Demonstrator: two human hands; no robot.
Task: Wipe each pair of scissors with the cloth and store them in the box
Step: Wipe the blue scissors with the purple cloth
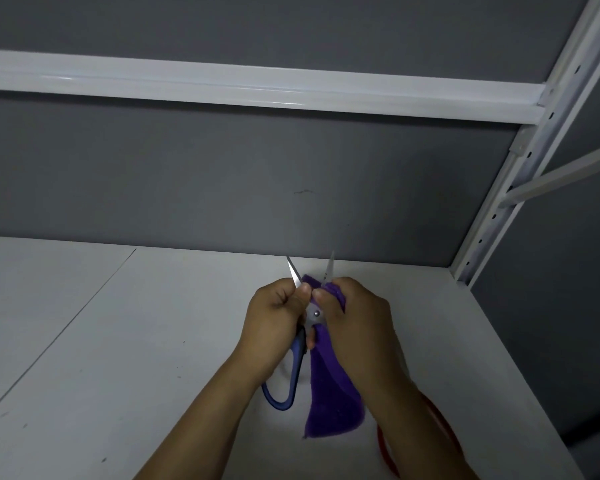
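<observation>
Head view: I've got the left hand (278,317) gripping the scissors (300,362) (blue handle) near the pivot. The right hand (354,320) pinches the purple cloth (329,403) round the right blade. Blades are splayed in a V, tips just beyond both hands, above the desk (118,341).

Risk imo: thumbs sit right by bare edges, so a slip or the blades closing could nick a finger.

Containers: no box in view, contents unknown. Red loop (383,441) under the right forearm, unclear what.
</observation>
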